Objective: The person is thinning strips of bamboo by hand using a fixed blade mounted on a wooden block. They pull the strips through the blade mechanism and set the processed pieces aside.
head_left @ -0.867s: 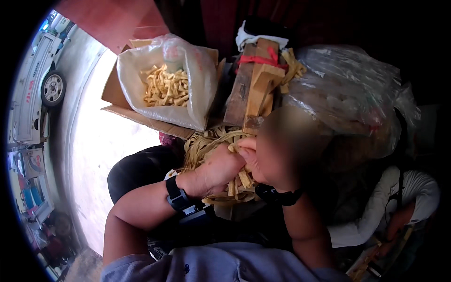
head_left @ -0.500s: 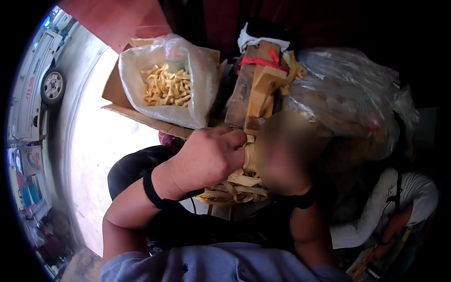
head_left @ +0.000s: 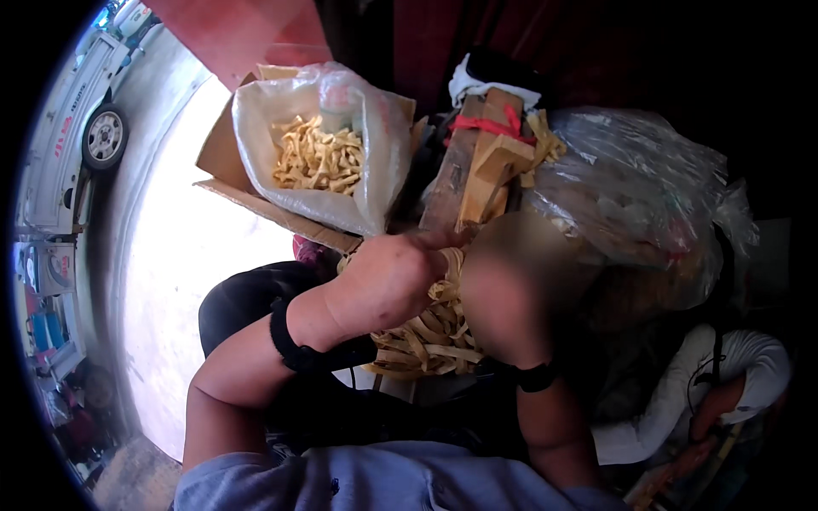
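My left hand (head_left: 388,281) pinched on pale strips (head_left: 426,341), my right hand (head_left: 511,294) blurred, grip unclear, bag (head_left: 379,162) behind

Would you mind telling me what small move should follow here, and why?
Probably pull one strip free: the left hand pinches at the top of the strip bundle, with the blurred right hand beside it, and loose strips already fill the bag.

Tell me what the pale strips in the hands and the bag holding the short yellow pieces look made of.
The tan flat strips look like dried palm leaf or thin wood: matte, fibrous, stiffly curled. Which, I cannot tell. The left hand grips them. The translucent white bag looks like thin plastic film: glossy, crinkled, contents showing through.
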`<state>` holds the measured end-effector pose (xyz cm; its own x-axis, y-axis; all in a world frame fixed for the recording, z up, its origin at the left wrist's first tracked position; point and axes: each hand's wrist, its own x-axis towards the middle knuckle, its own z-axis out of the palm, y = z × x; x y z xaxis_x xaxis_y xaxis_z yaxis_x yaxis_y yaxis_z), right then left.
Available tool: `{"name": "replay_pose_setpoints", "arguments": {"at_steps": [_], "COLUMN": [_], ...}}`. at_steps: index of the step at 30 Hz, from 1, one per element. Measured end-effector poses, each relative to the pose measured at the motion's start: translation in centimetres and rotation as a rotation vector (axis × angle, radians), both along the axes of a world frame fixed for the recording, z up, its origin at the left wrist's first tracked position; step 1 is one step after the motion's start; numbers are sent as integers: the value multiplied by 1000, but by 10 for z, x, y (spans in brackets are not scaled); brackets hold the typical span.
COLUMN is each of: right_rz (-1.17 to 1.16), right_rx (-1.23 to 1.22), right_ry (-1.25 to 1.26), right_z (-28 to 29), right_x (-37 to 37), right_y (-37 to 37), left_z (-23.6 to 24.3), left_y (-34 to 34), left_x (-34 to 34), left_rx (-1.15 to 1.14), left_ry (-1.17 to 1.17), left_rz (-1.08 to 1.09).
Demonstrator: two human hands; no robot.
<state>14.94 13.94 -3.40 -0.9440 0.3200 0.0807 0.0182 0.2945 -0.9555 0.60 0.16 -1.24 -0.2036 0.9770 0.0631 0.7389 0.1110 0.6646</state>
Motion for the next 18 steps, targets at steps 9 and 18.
{"name": "replay_pose_setpoints", "arguments": {"at_steps": [9, 18], "right_rz": [67, 355], "right_rx": [260, -1054], "right_ry": [-34, -99], "right_z": [6, -19], "right_x": [-10, 14], "right_y": [-5, 2], "left_z": [5, 48], "left_y": [-3, -13], "left_x": [11, -16], "left_rx": [31, 345], "left_ry": [108, -765], "left_rz": [35, 266]}}
